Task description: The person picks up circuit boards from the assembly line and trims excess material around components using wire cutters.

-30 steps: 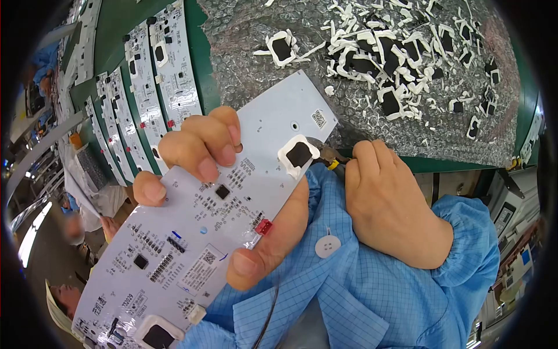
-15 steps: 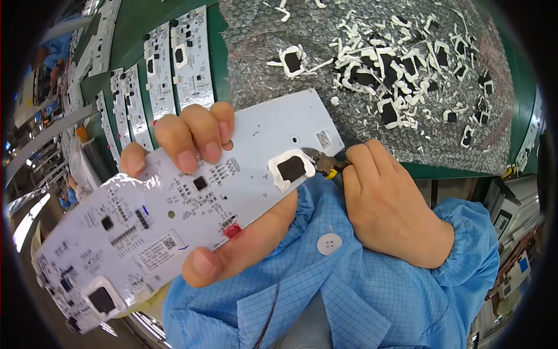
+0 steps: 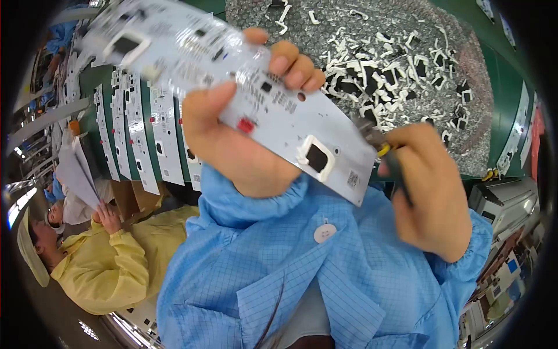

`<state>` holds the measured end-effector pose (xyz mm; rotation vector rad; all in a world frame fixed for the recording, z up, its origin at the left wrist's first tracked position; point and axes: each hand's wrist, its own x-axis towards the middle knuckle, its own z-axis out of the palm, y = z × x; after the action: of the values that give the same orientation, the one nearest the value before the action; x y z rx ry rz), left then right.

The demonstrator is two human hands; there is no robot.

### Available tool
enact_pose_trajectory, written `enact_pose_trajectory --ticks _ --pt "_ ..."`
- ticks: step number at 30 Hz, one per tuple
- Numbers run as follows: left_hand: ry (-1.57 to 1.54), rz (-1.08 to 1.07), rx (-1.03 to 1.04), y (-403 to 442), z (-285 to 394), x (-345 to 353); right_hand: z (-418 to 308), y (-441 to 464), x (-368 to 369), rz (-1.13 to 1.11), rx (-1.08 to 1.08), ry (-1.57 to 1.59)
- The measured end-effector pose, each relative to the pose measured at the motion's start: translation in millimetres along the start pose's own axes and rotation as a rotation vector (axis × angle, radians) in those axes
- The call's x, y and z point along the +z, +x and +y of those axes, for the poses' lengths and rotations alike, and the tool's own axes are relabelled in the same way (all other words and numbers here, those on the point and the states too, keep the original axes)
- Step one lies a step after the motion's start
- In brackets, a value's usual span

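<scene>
My left hand (image 3: pixel 244 148) grips a long white circuit board (image 3: pixel 343 136), thumb on its face and fingers over the far edge. The board is tilted, its left end raised and blurred. Near its right end a white frame (image 3: pixel 303 152) surrounds a black rectangle (image 3: pixel 317 158); a similar frame (image 3: pixel 139 51) sits at the left end. A red component (image 3: pixel 246 125) is beside my thumb. My right hand (image 3: pixel 433 186) is closed around cutting pliers (image 3: pixel 376 138) with dark and yellow handles. Their blurred jaws are by the board's upper right edge; contact is unclear.
Bubble wrap (image 3: pixel 261 41) on the green table (image 3: pixel 505 75) carries a heap of white strips and black pieces (image 3: pixel 378 75). Several boards (image 3: pixel 136 139) lie in a row at left. A person in a yellow garment (image 3: pixel 110 273) is at lower left, and a grey box (image 3: pixel 505 200) at right.
My left hand has raised and turned the board, so its left end is now up and its right end lower. The pliers have moved away from the white frame, up and right.
</scene>
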<state>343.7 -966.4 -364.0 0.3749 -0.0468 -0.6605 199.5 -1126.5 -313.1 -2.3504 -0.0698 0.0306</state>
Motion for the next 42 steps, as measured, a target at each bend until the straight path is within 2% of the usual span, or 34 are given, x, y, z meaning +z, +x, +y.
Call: enact_pose_trajectory --ticks 1,4,5,7,9,13,16,19,21,22,23,25,26,29,31,33,37,39,41,42 --pt "-0.011 -0.012 0.01 6.0 -0.3 0.8 3.9 -0.1 -7.8 0.072 -0.022 -0.018" --pt "-0.156 -0.023 -0.32 21.2 -5.7 2.2 8.2 5.1 -12.7 0.17 -0.075 0.068" --pt "-0.134 0.03 -0.363 23.3 -12.8 6.6 9.4 6.1 -10.1 0.226 -0.127 0.145" --pt "-0.188 0.09 -0.487 27.0 -26.3 12.3 9.8 9.4 -6.7 0.206 -0.216 0.144" --pt "-0.222 0.281 -0.574 28.0 -34.9 25.6 12.6 10.1 -1.9 0.196 -0.257 0.172" --pt "-0.285 0.348 -0.697 32.1 -43.1 20.2 14.9 10.5 -7.7 0.163 -0.338 0.101" --pt "-0.27 0.376 -0.666 28.5 -47.4 24.8 8.6 7.4 -8.4 0.135 -0.38 0.008" --pt "-0.275 0.429 -0.647 28.6 -51.0 23.1 4.5 4.9 -5.9 0.243 -0.294 -0.029" --pt "-0.261 0.218 -0.695 28.4 -46.4 11.7 4.0 2.9 -6.6 0.226 -0.136 0.105" --pt "-0.353 0.188 -0.729 26.1 -45.0 11.0 5.7 5.1 -5.5 0.278 -0.158 0.122" --pt "-0.357 0.188 -0.731 24.4 -43.3 16.0 5.6 6.2 -5.5 0.275 -0.156 0.12" --pt "-0.08 0.316 -0.693 21.9 -40.0 26.9 5.0 7.9 -5.9 0.332 -0.191 0.156" --pt "-0.081 0.314 -0.695 19.5 -41.4 25.7 5.0 8.9 -4.7 0.333 -0.189 0.153" --pt "-0.267 0.131 -0.619 12.8 -46.0 18.6 3.7 11.6 0.8 0.422 -0.188 0.128" --pt "-0.234 0.091 -0.608 11.1 -43.1 21.3 1.8 11.5 4.1 0.452 -0.174 0.144" --pt "-0.029 0.113 -0.516 8.8 -42.2 25.0 4.1 15.4 7.6 0.481 -0.208 0.146" --pt "-0.205 -0.024 -0.502 5.9 -43.9 19.9 -2.0 19.7 9.0 0.5 -0.222 0.092" --pt "0.131 0.221 -0.465 3.0 -43.7 40.9 -3.0 20.5 10.6 0.507 -0.209 0.093" --pt "0.184 0.232 -0.444 -0.7 -43.1 44.5 -3.8 21.3 8.1 0.51 -0.198 0.099" --pt "0.239 0.244 -0.423 -2.0 -42.2 45.4 -3.9 20.8 3.2 0.439 -0.217 0.158"
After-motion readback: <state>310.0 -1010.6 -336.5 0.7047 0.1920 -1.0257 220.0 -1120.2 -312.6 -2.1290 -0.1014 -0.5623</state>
